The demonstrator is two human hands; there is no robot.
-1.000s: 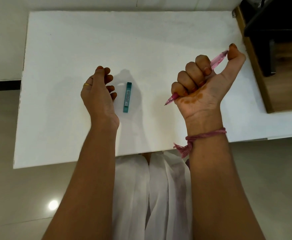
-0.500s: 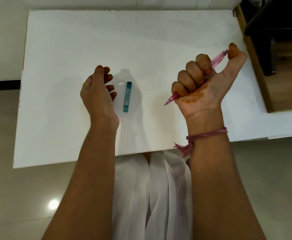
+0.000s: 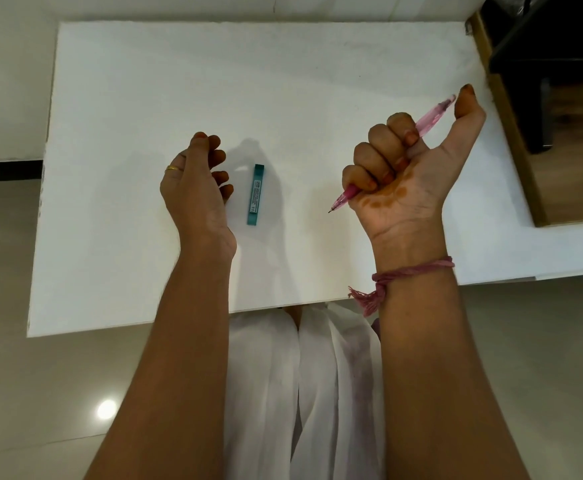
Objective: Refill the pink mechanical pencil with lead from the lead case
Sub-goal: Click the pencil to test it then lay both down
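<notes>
The right hand (image 3: 406, 174) is making a fist around the pencil (image 3: 432, 121). Four fingers (image 3: 383, 142) are curling tight over the middle of the pink pencil and pressing it into the palm. The thumb (image 3: 465, 105) is sticking up, and its tip is sitting right by the top end of the pencil. I cannot tell if the thumb is touching that end or is just beside it. The pencil is tilting. Its top end is poking out above the fist, next to the thumb. Its sharp tip (image 3: 330, 211) is poking out below the little finger and pointing down toward the table (image 3: 283, 71), to the left of the fist. The tip is hanging in the air, not touching anything.

The left hand (image 3: 196, 188) is holding nothing. Its fingers are bending loosely, with space between them and the palm. It is hovering over the table.

The case (image 3: 255, 194) is lying flat on the table. It is blue-green and long. It is sitting just to the right of the left hand's fingertips, not touching them. It is lying between the two hands, closer to the left one and well apart from the fist with the pencil.

A pink string (image 3: 411, 271) is going around the right wrist, below the fist.
</notes>
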